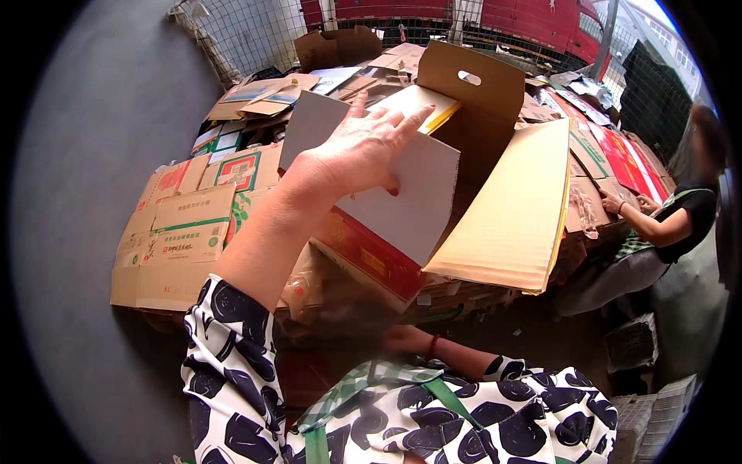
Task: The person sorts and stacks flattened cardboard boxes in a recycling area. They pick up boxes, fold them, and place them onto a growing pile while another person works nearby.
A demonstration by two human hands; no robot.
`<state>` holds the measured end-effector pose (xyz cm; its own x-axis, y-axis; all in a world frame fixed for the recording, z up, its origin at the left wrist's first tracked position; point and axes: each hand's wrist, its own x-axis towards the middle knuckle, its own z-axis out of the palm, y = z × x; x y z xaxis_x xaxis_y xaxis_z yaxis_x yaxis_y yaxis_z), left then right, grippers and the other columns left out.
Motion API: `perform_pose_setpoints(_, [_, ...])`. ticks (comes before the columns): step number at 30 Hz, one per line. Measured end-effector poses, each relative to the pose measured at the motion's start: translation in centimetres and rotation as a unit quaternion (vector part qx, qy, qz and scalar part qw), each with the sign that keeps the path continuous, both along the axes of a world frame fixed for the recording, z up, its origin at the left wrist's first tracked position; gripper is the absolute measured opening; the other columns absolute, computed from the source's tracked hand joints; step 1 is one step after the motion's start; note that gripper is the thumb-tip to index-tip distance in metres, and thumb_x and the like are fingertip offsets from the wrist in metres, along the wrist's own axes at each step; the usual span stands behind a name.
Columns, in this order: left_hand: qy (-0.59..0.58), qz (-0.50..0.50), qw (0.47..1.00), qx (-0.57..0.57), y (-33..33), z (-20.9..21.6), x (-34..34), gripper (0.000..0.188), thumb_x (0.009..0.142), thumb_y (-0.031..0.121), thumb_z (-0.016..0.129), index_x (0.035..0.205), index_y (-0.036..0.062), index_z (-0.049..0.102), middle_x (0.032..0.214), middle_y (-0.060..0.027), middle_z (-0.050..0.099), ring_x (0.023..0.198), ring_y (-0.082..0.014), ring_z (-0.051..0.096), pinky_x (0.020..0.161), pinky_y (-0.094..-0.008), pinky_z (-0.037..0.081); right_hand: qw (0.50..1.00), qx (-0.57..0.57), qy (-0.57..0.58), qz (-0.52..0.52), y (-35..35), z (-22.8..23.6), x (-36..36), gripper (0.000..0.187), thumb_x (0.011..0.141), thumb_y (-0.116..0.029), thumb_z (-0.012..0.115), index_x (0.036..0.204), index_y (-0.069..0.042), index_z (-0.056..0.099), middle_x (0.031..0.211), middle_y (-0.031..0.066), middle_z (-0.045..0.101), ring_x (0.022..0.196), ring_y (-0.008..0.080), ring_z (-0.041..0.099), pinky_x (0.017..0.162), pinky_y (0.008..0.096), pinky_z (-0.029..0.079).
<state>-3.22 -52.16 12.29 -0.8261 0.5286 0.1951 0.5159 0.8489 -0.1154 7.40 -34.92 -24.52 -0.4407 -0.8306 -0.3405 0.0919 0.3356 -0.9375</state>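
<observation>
Wire fence (259, 39) behind a cardboard pile (185, 243). Left hand (362, 148): fingers spread across the white flap (423, 203) of the open box (369, 259), centre, pile's near side, presumably steadying it; right hand (407, 340) nearer, blurred, can't tell its fingers.

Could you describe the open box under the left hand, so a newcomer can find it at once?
Start at the cardboard pile before the wire fence. At its near edge, under the left hand, is the box. Its raised brown flap has an oval handle hole, unlike the flattened cardboard beside it.
</observation>
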Motion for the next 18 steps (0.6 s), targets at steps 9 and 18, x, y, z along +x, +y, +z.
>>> perform_pose_setpoints(9, [0.33,-0.072,0.941,0.004,1.7,0.9,15.0,0.017,0.057,0.014,0.072,0.067,0.0081,0.06,0.067,-0.0024,0.051,0.069,-0.0194,0.055,0.06,-0.0312,0.046,0.648,-0.507,-0.44,-0.359,4.7,-2.3,-0.9,0.056,0.083,-0.055,0.046,0.117,-0.01,0.048,0.118,0.0143,0.05,0.107,0.0319,0.049,0.088,0.0522,0.041])
perform_pose_setpoints(18, [0.464,0.06,0.88,0.083,2.6,4.6,37.6,0.018,0.066,0.005,0.072,0.081,-0.0001,0.064,0.074,-0.0049,0.06,0.066,-0.0131,0.057,0.057,-0.0232,0.045,0.795,-0.431,-0.367,-0.22,2.0,11.2,2.5,0.044,0.088,-0.043,0.044,0.113,-0.008,0.051,0.108,0.0102,0.057,0.098,0.026,0.056,0.081,0.0442,0.048])
